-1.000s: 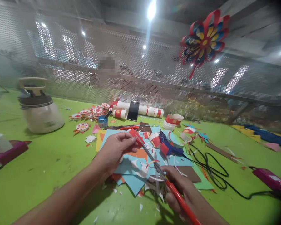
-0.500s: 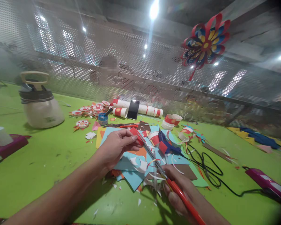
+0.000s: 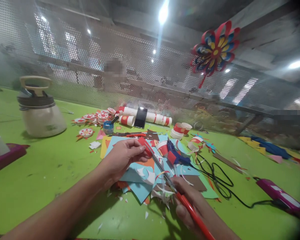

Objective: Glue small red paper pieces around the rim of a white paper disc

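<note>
My left hand pinches a small piece of red paper between thumb and fingers. In my right hand is a pair of scissors with red handles, the blades pointing up and left to the red paper's edge. The blades look nearly closed there. Beneath both hands lies a pile of coloured sheets, with light blue paper on top and white curled scraps near the scissors. A dark blue glue gun rests just beyond, beside a cut red-and-white paper cup.
Behind the pile are a phone, a row of stacked paper cups, a blue jar and red-and-white discs. A large pale jug stands left. A black cord runs right to a purple power strip.
The scissor blades have closed together at the red paper. The whole view has shifted slightly, so things sit a little further left. Both hands keep their holds.
</note>
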`<state>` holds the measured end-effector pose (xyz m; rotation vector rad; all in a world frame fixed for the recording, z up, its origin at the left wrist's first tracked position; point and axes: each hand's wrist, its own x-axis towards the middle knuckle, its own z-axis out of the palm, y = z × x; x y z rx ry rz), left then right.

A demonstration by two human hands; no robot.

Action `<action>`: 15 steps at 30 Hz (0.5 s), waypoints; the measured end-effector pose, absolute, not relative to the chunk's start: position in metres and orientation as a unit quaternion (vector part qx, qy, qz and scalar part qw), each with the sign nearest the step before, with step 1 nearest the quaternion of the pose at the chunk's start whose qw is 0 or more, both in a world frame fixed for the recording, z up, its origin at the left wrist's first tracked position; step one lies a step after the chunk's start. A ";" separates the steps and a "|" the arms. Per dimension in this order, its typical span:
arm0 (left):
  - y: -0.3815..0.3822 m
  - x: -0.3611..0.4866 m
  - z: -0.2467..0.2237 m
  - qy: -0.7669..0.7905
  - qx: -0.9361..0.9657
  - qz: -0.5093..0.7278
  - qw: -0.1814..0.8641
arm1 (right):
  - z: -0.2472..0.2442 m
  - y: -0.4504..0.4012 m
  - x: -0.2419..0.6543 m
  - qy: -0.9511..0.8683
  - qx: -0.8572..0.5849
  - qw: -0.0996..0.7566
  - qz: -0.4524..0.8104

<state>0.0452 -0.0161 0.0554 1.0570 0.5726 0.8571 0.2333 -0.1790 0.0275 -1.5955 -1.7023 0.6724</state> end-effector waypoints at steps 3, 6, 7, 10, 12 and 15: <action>-0.015 0.045 0.055 0.258 0.484 0.388 0.741 | 0.025 -0.177 0.235 -0.670 -0.602 0.353 0.255; -0.016 0.045 0.057 0.261 0.484 0.386 0.741 | 0.025 -0.177 0.235 -0.668 -0.600 0.355 0.261; -0.016 0.045 0.058 0.260 0.483 0.386 0.741 | 0.026 -0.178 0.234 -0.665 -0.602 0.355 0.264; -0.017 0.045 0.060 0.253 0.485 0.386 0.743 | 0.029 -0.179 0.231 -0.659 -0.606 0.356 0.269; -0.017 0.045 0.060 0.251 0.486 0.384 0.744 | 0.031 -0.179 0.230 -0.662 -0.603 0.355 0.267; -0.017 0.045 0.059 0.251 0.490 0.381 0.742 | 0.033 -0.179 0.230 -0.674 -0.600 0.341 0.263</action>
